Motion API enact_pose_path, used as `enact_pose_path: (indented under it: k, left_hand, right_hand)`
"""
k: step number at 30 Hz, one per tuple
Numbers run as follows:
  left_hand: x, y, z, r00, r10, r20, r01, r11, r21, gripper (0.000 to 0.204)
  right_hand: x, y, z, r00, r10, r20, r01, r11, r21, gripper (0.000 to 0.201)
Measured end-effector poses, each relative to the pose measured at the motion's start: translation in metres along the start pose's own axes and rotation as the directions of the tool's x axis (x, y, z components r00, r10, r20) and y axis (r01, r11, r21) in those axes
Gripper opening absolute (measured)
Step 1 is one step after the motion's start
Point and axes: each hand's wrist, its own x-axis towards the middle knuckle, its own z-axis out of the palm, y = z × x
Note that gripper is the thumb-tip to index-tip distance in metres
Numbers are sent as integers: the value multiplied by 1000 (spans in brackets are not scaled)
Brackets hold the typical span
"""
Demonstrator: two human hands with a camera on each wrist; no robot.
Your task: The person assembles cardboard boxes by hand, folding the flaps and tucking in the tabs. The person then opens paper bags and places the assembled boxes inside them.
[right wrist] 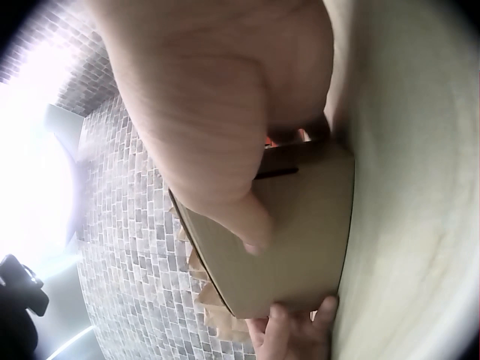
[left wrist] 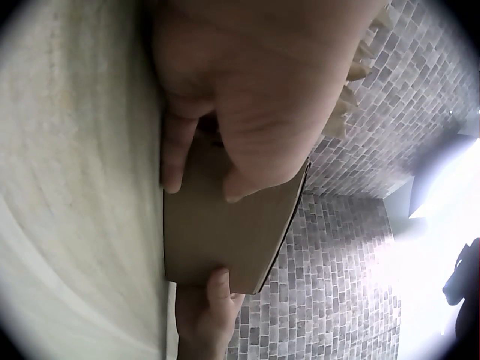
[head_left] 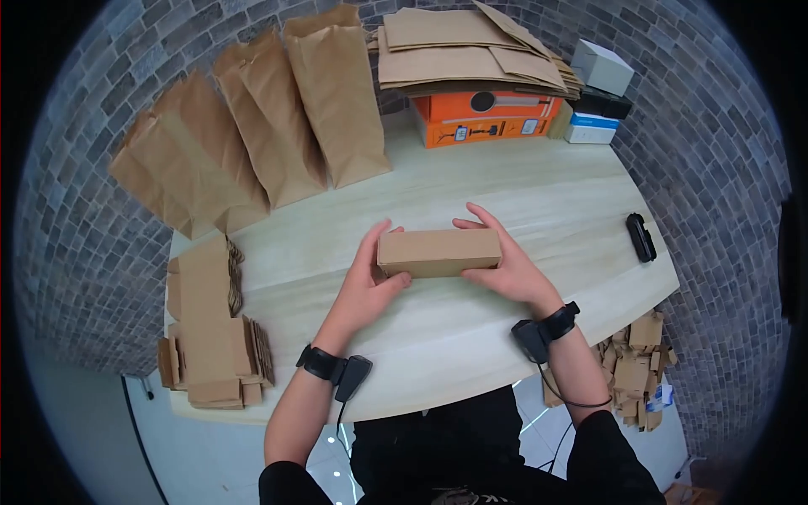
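A small closed brown cardboard box (head_left: 439,251) sits on the table at its middle, long side toward the person. At its left end the left hand (head_left: 370,282) grips it, thumb on the near face and fingers toward the far side. The right hand (head_left: 509,268) holds the other end the same way. In the left wrist view the left thumb lies on the box (left wrist: 217,232) face, its lower edge at the table surface. A dark slot shows near the right hand (right wrist: 217,112) in the right wrist view. The far fingers are partly hidden.
Three brown paper bags (head_left: 337,101) stand at the back left. Flattened cardboard (head_left: 210,353) is stacked at the left edge. Orange boxes (head_left: 488,118) under cardboard sheets, with small boxes (head_left: 602,67) beside them, are at the back. A black object (head_left: 640,237) lies at the right.
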Motion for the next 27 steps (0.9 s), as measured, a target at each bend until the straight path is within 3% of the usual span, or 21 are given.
enact_pose_path:
  k: [2, 3, 5, 6, 8, 9, 11, 13, 15, 17, 18, 19, 20, 21, 23, 24, 26, 27]
  left_hand:
    - [2, -6, -7, 999, -10, 52, -2, 975, 223, 63]
    - [2, -7, -8, 998, -6, 55, -7, 972, 233, 63]
    - [0, -2, -8, 984, 175, 33, -175, 912, 371, 56]
    - [1, -1, -6, 983, 178, 43, -181, 906, 382, 56]
    - [6, 2, 3, 949, 270, -164, -196, 910, 367, 57]
    - [12, 2, 7, 951, 273, -146, -203, 906, 372, 57]
    - [20, 3, 20, 881, 473, -1, -294, 548, 783, 63]
    - [27, 12, 43, 882, 396, 254, -412, 389, 824, 65]
    - [36, 5, 60, 818, 392, 420, -569, 452, 687, 50]
    - [49, -4, 66, 803, 391, 451, -596, 498, 630, 38]
    - [53, -9, 70, 789, 381, 481, -612, 554, 565, 27]
    - [57, -11, 77, 844, 344, 411, -529, 658, 536, 15]
    - [57, -16, 79, 847, 344, 404, -524, 664, 534, 15]
    - [59, -21, 79, 851, 328, 410, -514, 680, 523, 16]
    - [59, -16, 79, 858, 327, 395, -502, 692, 518, 17]
    - [54, -15, 77, 861, 380, 338, -508, 677, 533, 18]
    - [34, 13, 76, 875, 412, 255, -481, 676, 558, 19]
    - [18, 49, 75, 895, 390, 215, -443, 727, 525, 20]
  right_hand:
    - [-2, 0, -3, 999, 45, -11, -45, 995, -91, 97]
    - [-3, 3, -5, 999, 35, -14, -36, 996, -87, 97]
    - [-2, 15, -10, 985, -37, -170, -18, 950, -313, 91]
    - [-2, 20, -14, 983, -47, -179, -10, 952, -306, 91]
    - [0, 31, -23, 919, -32, -392, -74, 964, -254, 71]
    - [3, 47, -29, 913, -37, -407, -71, 966, -249, 71]
    - [11, 72, -41, 809, 59, -585, -115, 992, -58, 46]
    - [11, 77, -42, 775, 97, -624, -102, 994, 28, 37]
    - [12, 74, -39, 741, 135, -658, -80, 990, 113, 28]
    - [12, 68, -38, 641, 178, -747, -4, 974, 228, 27]
    - [12, 66, -39, 644, 176, -745, -4, 974, 227, 27]
    - [9, 63, -40, 569, 29, -822, -9, 1000, 29, 26]
    - [6, 61, -40, 496, -132, -859, -34, 985, -171, 24]
    - [4, 58, -40, 505, -134, -853, -36, 984, -177, 24]
    - [4, 48, -36, 473, -422, -773, 11, 880, -474, 20]
    - [5, 44, -32, 490, -426, -761, 21, 878, -478, 20]
    - [0, 29, -14, 767, -363, -529, 138, 899, -417, 17]
    - [0, 18, -7, 834, -388, -391, 178, 862, -474, 18]
